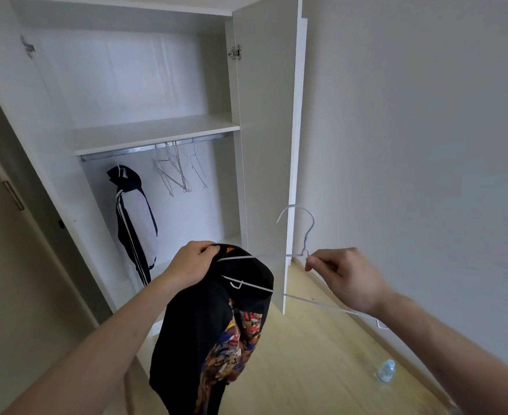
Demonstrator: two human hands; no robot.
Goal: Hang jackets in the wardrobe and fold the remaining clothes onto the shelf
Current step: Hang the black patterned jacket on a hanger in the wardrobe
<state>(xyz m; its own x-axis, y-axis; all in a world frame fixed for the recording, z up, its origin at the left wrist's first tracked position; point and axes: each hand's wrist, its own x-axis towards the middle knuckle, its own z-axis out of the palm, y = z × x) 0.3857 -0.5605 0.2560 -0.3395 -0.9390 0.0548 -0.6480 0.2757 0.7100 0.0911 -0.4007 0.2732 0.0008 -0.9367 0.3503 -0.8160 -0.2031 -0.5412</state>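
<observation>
A black jacket (pixel 199 330) with a bright patterned lining hangs from my left hand (pixel 193 262), which grips its collar. My right hand (pixel 339 274) pinches a white wire hanger (pixel 303 232) just below its hook. One arm of the hanger reaches into the jacket's neck opening; the other arm sticks out to the right under my wrist. The open white wardrobe (pixel 157 133) stands ahead. A navy and white jacket (pixel 136 217) hangs at the left of its rail (pixel 157 148).
Several bare wire hangers (pixel 178 172) hang on the rail's middle and right. The open wardrobe door (pixel 267 115) stands just behind the hanger. A small plastic bottle (pixel 386 371) lies on the wooden floor at the right. A closed door with a handle (pixel 14 194) is at the left.
</observation>
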